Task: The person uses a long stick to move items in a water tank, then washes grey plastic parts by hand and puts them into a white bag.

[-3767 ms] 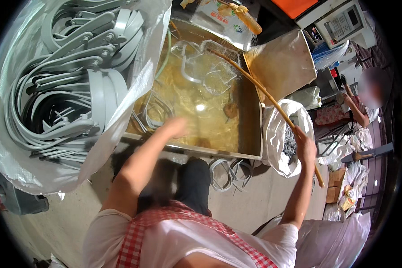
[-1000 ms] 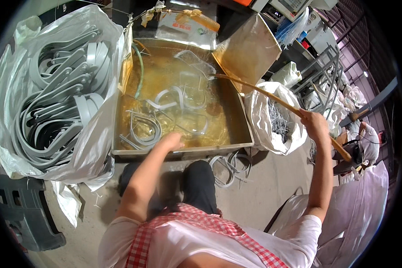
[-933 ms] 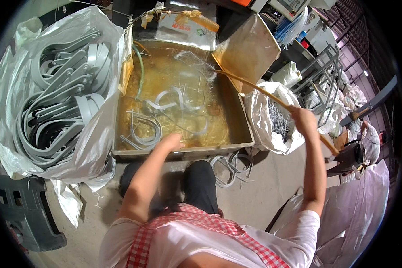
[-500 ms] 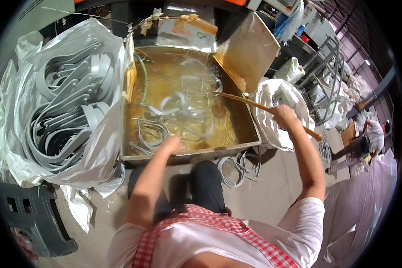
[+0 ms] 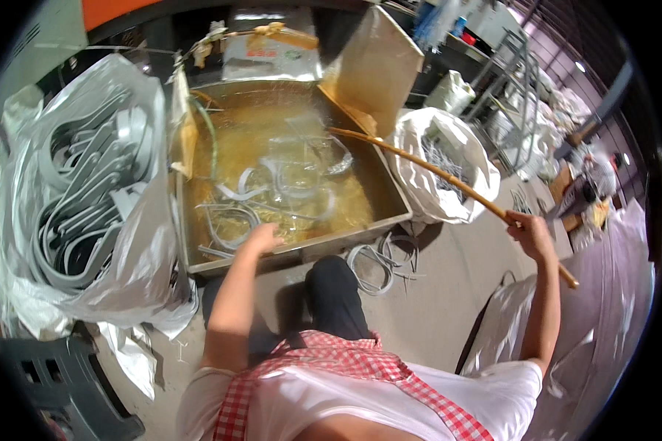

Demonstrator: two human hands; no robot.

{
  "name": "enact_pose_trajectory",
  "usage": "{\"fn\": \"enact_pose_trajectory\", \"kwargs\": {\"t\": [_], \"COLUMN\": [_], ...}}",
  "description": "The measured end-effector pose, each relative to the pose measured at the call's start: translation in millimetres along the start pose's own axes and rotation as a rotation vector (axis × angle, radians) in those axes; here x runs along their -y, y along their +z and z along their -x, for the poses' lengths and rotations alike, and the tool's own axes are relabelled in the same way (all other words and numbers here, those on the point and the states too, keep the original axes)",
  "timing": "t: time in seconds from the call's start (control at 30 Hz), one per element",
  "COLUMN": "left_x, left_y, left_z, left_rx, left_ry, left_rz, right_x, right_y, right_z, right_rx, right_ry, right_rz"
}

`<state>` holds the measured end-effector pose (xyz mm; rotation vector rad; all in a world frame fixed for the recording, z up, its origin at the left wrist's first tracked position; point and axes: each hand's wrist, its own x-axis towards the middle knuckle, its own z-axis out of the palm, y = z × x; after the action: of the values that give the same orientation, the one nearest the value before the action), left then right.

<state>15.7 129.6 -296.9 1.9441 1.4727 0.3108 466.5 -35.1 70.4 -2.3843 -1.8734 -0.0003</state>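
Note:
My right hand is closed round a long wooden stick, out to the right of a metal tank. The stick slants from below my hand up to the tank's right side, its far tip over the brownish liquid. My left hand hovers by the tank's near rim, fingers loosely stretched out and nothing visible in them. Beside it, a coil of grey plastic strips lies at the tank's near left. More pale curled strips show in the middle of the liquid, which is rippled.
A big white bag of grey curved strips stands on the left. To the right is a white sack with thin scraps. Loose strip rings lie on the floor by my knee. A person is far right.
My right hand has swung outward to the right and down, drawing the stick with it. My left hand stays by the near rim. The view has shifted somewhat.

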Motion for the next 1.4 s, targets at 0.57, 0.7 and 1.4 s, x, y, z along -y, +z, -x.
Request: {"fn": "enact_pose_trajectory", "kwargs": {"t": [0.57,0.7,1.4], "left_x": [5,38,55], "left_y": [6,25,-6], "left_z": [-2,-20,30], "left_rx": [0.095,0.076,0.074], "left_ry": [-0.027,-0.012,-0.21], "left_rz": [0.008,-0.038,0.136], "right_x": [-169,-176,28], "right_y": [36,155,393], "right_z": [197,128,-94], "right_rx": [-0.124,-0.111,0.117], "right_ry": [0.709,0.617,-0.156], "right_rz": [-0.664,-0.804,-0.716]}}
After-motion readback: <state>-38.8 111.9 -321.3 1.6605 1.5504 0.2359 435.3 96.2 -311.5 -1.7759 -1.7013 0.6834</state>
